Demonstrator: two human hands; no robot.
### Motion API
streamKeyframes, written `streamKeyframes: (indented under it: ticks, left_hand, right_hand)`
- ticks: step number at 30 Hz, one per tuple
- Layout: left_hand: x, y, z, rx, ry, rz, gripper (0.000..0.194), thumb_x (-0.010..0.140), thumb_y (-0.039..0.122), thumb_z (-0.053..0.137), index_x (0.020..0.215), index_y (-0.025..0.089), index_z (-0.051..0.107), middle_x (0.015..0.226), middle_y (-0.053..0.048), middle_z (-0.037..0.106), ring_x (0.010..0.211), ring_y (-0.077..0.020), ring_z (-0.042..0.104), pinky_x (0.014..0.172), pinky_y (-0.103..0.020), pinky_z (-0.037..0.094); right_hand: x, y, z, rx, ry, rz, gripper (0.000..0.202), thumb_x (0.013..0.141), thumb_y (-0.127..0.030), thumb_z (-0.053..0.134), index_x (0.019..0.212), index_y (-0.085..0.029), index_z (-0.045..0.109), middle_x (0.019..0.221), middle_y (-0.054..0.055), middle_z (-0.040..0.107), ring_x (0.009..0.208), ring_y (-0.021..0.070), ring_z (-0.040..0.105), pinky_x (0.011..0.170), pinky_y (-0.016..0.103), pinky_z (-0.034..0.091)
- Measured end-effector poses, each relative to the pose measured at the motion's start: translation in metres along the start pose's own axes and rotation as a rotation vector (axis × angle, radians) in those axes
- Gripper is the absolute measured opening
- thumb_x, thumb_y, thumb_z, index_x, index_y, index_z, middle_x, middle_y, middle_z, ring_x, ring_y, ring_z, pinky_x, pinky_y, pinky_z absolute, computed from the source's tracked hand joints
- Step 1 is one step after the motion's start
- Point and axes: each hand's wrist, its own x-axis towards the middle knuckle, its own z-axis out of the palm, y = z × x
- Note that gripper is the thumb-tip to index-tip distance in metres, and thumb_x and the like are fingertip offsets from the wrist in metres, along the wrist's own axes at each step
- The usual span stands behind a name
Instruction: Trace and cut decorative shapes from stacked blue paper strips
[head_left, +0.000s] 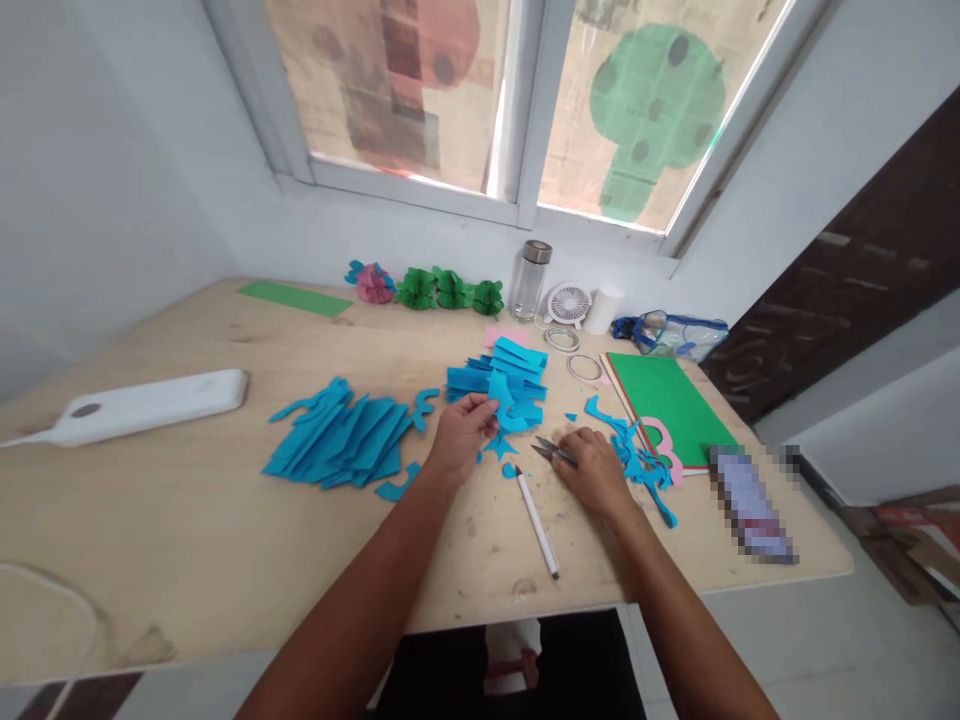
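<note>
My left hand (466, 432) pinches a curved blue paper cutout (513, 408) above the middle of the table. To its right, my right hand (594, 470) is closed around a pair of scissors (553, 450), whose blades point left and stand slightly apart. The scissor handles are hidden in my fingers. Behind the cutout lies a stack of blue folded paper strips (517, 362). A white marker (537, 522) rests between my forearms. Left of my left hand sits a larger pile of folded blue paper (341, 440), with loose blue cut pieces (400, 485) beside it.
Blue scraps (637, 455) lie right of my right hand, near green paper sheets (667, 405) and a pink cutout (661, 440). A white power strip (161, 402) is at left. Along the wall stand paper flowers (450, 289), a glass bottle (529, 285) and a small fan (568, 303).
</note>
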Motion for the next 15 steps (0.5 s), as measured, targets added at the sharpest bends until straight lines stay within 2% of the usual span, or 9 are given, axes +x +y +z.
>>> streamKeyframes:
  ticks: [6,10,12,15]
  left_hand:
    - [0.0,0.005,-0.001,-0.009,0.003,0.102,0.022,0.051,0.024,0.077,0.061,0.018,0.057,0.053,0.005,0.055,0.049,-0.0085,0.05,0.049,-0.021,0.041]
    - [-0.002,0.006,0.002,-0.018,-0.05,0.055,0.027,0.051,0.023,0.077,0.065,0.019,0.055,0.059,0.004,0.06,0.051,-0.011,0.056,0.052,-0.023,0.045]
    - [-0.004,0.005,0.003,-0.013,-0.079,0.015,0.029,0.051,0.023,0.077,0.068,0.019,0.053,0.06,0.004,0.061,0.05,-0.0118,0.058,0.051,-0.024,0.044]
    - [-0.006,0.002,0.003,0.035,-0.116,0.006,0.03,0.052,0.024,0.077,0.07,0.019,0.054,0.058,0.005,0.062,0.05,-0.013,0.06,0.051,-0.025,0.045]
  right_hand:
    - [0.003,-0.01,-0.001,-0.013,-0.004,0.041,0.015,0.081,-0.02,0.057,0.093,-0.017,0.065,0.101,0.011,0.066,0.098,0.0246,0.055,0.081,0.032,0.035]
    - [0.001,-0.01,0.005,0.086,0.014,0.079,0.005,0.079,-0.016,0.057,0.081,-0.019,0.061,0.086,0.008,0.067,0.087,0.0217,0.057,0.075,0.03,0.035]
    - [0.002,-0.009,0.009,0.237,0.074,0.107,0.006,0.08,-0.017,0.056,0.076,-0.02,0.058,0.079,0.005,0.066,0.079,0.0198,0.057,0.07,0.029,0.036]
    - [0.012,-0.012,0.01,0.683,0.224,0.154,0.009,0.084,-0.029,0.055,0.077,-0.022,0.053,0.071,0.0,0.064,0.067,0.0167,0.057,0.061,0.026,0.038]
